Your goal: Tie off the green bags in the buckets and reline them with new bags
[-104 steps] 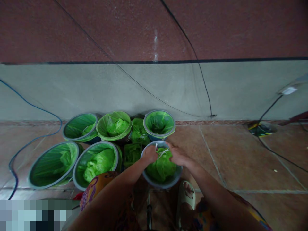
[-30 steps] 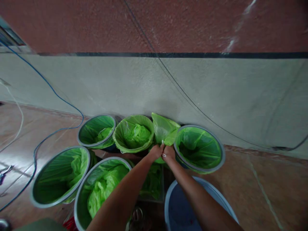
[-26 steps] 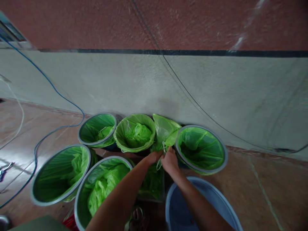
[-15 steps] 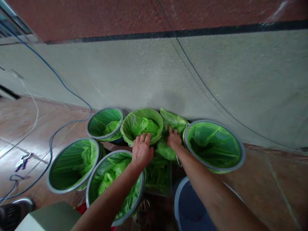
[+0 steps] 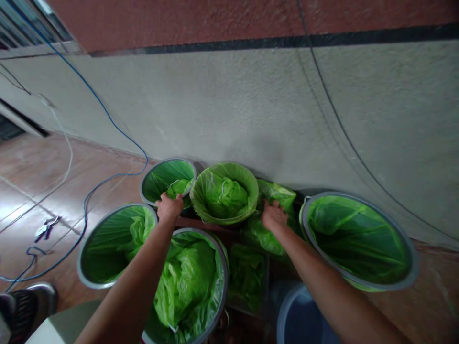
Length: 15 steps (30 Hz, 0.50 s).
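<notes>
On the left, the front-left bucket (image 5: 81,260) and the back-left bucket (image 5: 142,191) stand on the tiled floor (image 5: 21,186), grey-rimmed and lined with green film. The left grip (image 5: 169,207) is at the back-left bucket's near rim; it would do best to bear on the firm rim, since the thin liner looks likely to drag or tear. The front-middle bucket (image 5: 225,267) lies beside the left forearm, which should ride clear of the crumpled green bundle (image 5: 186,282) in it. Between the two hands is the green-edged bucket (image 5: 247,177), near the wall, with a tied bundle (image 5: 227,197) inside. To its right, the green bag (image 5: 265,235) lies slumped under the right grip (image 5: 274,216), short of the right-hand bucket (image 5: 414,258); a flat, gentle press probably suits such slack film better than a hard pinch.

As for closure, the left grip's fingers bend over the rim, but its underside is hidden, so I cannot tell whether it clasps rim or liner. The right grip is loosely spread, fingers apart, seemingly resting on the bag, with nothing visibly pinched.
</notes>
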Available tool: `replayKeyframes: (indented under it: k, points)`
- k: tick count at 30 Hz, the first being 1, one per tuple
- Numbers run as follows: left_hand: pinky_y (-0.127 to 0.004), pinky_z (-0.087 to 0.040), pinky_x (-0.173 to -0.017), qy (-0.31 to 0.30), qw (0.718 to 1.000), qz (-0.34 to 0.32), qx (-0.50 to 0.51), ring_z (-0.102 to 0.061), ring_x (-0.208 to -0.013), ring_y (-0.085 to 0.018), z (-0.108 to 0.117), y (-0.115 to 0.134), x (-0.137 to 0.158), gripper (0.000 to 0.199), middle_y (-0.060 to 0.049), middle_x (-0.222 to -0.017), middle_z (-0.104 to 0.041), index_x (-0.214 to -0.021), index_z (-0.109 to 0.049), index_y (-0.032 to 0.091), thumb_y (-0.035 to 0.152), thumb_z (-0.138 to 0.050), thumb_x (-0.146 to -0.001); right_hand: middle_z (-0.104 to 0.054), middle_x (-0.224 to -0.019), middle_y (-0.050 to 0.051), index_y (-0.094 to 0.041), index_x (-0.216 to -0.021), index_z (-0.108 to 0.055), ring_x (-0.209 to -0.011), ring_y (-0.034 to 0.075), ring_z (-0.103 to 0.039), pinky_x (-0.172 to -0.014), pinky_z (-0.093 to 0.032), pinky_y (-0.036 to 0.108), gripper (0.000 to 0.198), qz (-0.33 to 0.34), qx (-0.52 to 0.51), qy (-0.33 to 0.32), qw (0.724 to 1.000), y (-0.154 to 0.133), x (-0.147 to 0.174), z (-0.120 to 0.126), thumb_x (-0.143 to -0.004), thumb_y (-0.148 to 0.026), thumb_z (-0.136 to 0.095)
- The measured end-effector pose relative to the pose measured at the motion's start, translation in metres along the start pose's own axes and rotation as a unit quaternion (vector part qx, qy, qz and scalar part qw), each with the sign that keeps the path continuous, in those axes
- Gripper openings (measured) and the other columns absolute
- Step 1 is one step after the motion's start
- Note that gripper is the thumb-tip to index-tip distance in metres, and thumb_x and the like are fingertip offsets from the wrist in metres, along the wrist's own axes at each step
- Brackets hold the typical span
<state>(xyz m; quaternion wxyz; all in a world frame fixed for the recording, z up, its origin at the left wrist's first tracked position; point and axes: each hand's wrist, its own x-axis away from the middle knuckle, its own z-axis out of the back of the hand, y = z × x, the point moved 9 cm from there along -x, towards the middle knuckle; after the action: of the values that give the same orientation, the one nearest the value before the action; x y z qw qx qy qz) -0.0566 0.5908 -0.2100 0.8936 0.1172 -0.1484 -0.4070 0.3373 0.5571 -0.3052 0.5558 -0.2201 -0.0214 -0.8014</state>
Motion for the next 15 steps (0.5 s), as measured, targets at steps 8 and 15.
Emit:
replayKeyframes:
  k: [8, 15]
  points:
    - [-0.04, -0.048, -0.09, 0.008, 0.999, -0.043, -0.015, -0.06, -0.111, -0.035, -0.018, -0.01, -0.034, 0.042, -0.026, -0.11, -0.067, -0.101, -0.069, 0.001, 0.034, -0.05, -0.083, -0.064, -0.116, 0.021, -0.003, -0.14, -0.032, -0.104, 0.031, -0.063, -0.092, -0.045, 0.04, 0.061, 0.072, -0.221, 0.066, 0.97, -0.045, 0.04, 0.034, -0.092, -0.04, -0.037]
    - [-0.04, -0.047, -0.094, 0.029, 0.999, -0.023, 0.005, -0.06, -0.112, -0.034, -0.004, -0.022, -0.056, 0.038, -0.023, -0.116, -0.066, -0.109, -0.068, 0.003, 0.021, -0.052, -0.079, -0.065, -0.102, 0.03, 0.01, -0.124, -0.041, -0.097, 0.034, -0.065, -0.081, -0.05, 0.04, 0.046, -0.011, -0.243, 0.028, 0.97, -0.083, 0.03, 0.006, -0.087, -0.018, -0.035]
